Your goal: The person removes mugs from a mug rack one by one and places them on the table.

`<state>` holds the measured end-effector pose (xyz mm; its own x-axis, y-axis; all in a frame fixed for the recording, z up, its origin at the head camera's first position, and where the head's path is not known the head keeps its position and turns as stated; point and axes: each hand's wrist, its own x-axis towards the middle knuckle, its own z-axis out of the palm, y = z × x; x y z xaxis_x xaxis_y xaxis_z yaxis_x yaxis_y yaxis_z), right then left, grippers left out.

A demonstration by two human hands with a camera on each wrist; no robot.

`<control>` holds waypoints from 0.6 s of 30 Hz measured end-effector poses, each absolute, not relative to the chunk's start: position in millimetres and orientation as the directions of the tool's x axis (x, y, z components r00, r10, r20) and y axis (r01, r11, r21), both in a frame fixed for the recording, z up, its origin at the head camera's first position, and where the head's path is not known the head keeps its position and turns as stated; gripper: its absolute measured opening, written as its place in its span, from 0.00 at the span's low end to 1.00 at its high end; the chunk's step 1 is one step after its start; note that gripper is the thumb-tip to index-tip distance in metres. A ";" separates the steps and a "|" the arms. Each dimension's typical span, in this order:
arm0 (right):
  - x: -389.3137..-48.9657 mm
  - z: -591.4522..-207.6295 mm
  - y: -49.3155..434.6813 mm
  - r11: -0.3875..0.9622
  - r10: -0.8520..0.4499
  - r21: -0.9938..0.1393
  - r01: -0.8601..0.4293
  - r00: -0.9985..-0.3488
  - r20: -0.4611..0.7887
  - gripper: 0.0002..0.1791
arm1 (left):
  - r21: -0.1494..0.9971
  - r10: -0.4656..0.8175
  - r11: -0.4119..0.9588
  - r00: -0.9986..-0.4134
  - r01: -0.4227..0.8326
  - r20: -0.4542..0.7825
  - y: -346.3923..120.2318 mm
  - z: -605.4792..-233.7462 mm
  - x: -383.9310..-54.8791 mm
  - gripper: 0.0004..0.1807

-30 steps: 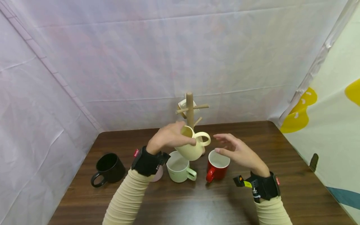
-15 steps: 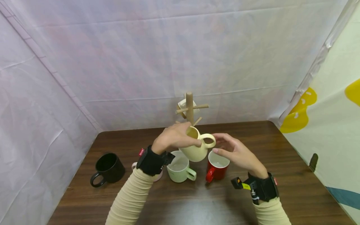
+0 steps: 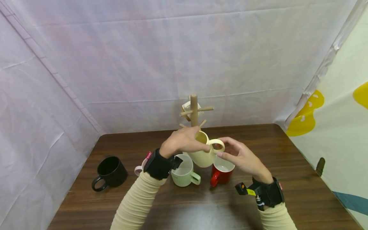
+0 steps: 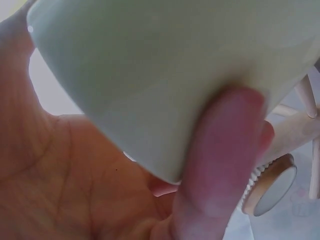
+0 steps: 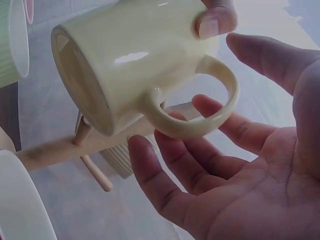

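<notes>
**Cream mug [image 3: 202, 158] tipped in the left hand [image 3: 184, 141], its handle among the fingers of the right hand [image 3: 244, 156]**

Behind both hands hangs a creased, pale fabric sheet [image 3: 172, 64], cut off at the top. Under them spreads a dark wood-grain table [image 3: 184, 207], its near edge out of frame. Cream sleeves [image 3: 136, 204], wrinkled into folds, run off the bottom.

Just beyond the left hand rises a wooden rack [image 3: 194, 110], a round post with slim, round pegs; its lower part is mostly hidden by that hand and the mug.

The left hand grips the cream mug, lifted over the table; most of its fingers are lost behind the mug in the head view. The right hand is relaxed and spread, fingers lightly bent about the handle, thumb apart from it; whether any fingertip presses the handle, I cannot tell.

The cream mug is smooth and glossy, with a looped handle; it overfills the left wrist view. Well left of the left hand stands a black mug [image 3: 116, 175]. Below the left hand sits a finely ribbed pale green mug [image 3: 181, 180]; below the right hand's fingertips, a glossy red mug [image 3: 225, 175], white inside, its rim partly covered. A pink mug [image 3: 144, 163] is largely hidden by the left wristband [image 3: 159, 164]. A ribbed white cup [image 4: 269, 186] with a tan band is on the rack beyond the left hand.
</notes>
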<state>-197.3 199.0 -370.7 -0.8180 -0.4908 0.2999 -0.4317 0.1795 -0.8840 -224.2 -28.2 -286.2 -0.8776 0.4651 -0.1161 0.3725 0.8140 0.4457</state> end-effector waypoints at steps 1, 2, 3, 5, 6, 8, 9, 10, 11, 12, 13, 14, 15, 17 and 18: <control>-196.9 -370.7 198.8 0.177 -0.489 -0.886 -0.429 -0.820 0.299 0.21 | 0.446 0.470 0.812 -0.875 0.378 -0.114 -27.8 -286.2 -224.1 0.40; -196.7 -370.7 198.6 0.174 -0.488 -0.888 -0.426 -0.820 0.298 0.20 | 0.447 0.476 0.808 -0.872 0.384 -0.112 -27.2 -286.3 -224.2 0.42; -196.6 -370.7 198.3 0.170 -0.486 -0.889 -0.424 -0.821 0.299 0.19 | 0.445 0.480 0.807 -0.870 0.388 -0.112 -26.5 -286.3 -224.2 0.42; -196.5 -370.5 197.7 0.161 -0.484 -0.892 -0.423 -0.821 0.303 0.18 | 0.441 0.487 0.805 -0.866 0.398 -0.108 -24.9 -285.8 -224.5 0.49; -196.6 -370.5 197.5 0.154 -0.485 -0.894 -0.420 -0.820 0.302 0.18 | 0.440 0.490 0.804 -0.865 0.400 -0.110 -24.1 -285.9 -224.8 0.51; -196.6 -370.4 197.0 0.142 -0.486 -0.900 -0.412 -0.821 0.299 0.17 | 0.437 0.492 0.806 -0.862 0.398 -0.122 -22.4 -286.2 -225.4 0.49; -196.6 -370.5 196.7 0.143 -0.485 -0.901 -0.411 -0.822 0.298 0.16 | 0.436 0.493 0.808 -0.860 0.397 -0.130 -21.6 -286.6 -225.7 0.47; -196.8 -370.6 196.5 0.148 -0.483 -0.899 -0.412 -0.824 0.298 0.14 | 0.436 0.494 0.808 -0.859 0.395 -0.136 -20.8 -287.0 -226.0 0.44; -196.9 -370.7 196.2 0.152 -0.478 -0.900 -0.410 -0.827 0.296 0.13 | 0.437 0.495 0.808 -0.857 0.394 -0.142 -20.1 -287.4 -226.2 0.41; -197.2 -370.8 195.7 0.156 -0.472 -0.899 -0.408 -0.831 0.295 0.11 | 0.436 0.495 0.809 -0.856 0.393 -0.147 -19.5 -287.7 -226.2 0.37; -197.5 -371.0 195.3 0.159 -0.465 -0.900 -0.407 -0.834 0.296 0.09 | 0.436 0.498 0.808 -0.854 0.396 -0.148 -18.9 -287.8 -226.1 0.33; -197.9 -371.3 195.0 0.154 -0.462 -0.899 -0.410 -0.834 0.302 0.09 | 0.436 0.503 0.806 -0.852 0.401 -0.147 -18.2 -287.8 -226.0 0.30; -198.2 -371.3 194.3 0.151 -0.454 -0.901 -0.407 -0.838 0.302 0.10 | 0.436 0.508 0.803 -0.849 0.406 -0.144 -17.7 -288.0 -225.8 0.27; -198.7 -371.3 193.3 0.131 -0.443 -0.907 -0.401 -0.842 0.308 0.13 | 0.435 0.513 0.800 -0.847 0.414 -0.137 -16.5 -287.7 -225.2 0.24; -198.9 -371.2 192.9 0.124 -0.437 -0.909 -0.398 -0.844 0.310 0.14 | 0.432 0.516 0.799 -0.846 0.419 -0.134 -16.0 -287.6 -224.9 0.23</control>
<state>-198.9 192.9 -371.2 -0.8442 -0.4374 0.3097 -0.3979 0.1243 -0.9090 -224.9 -16.0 -287.6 -0.8461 0.5160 -0.1336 0.4188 0.7986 0.4323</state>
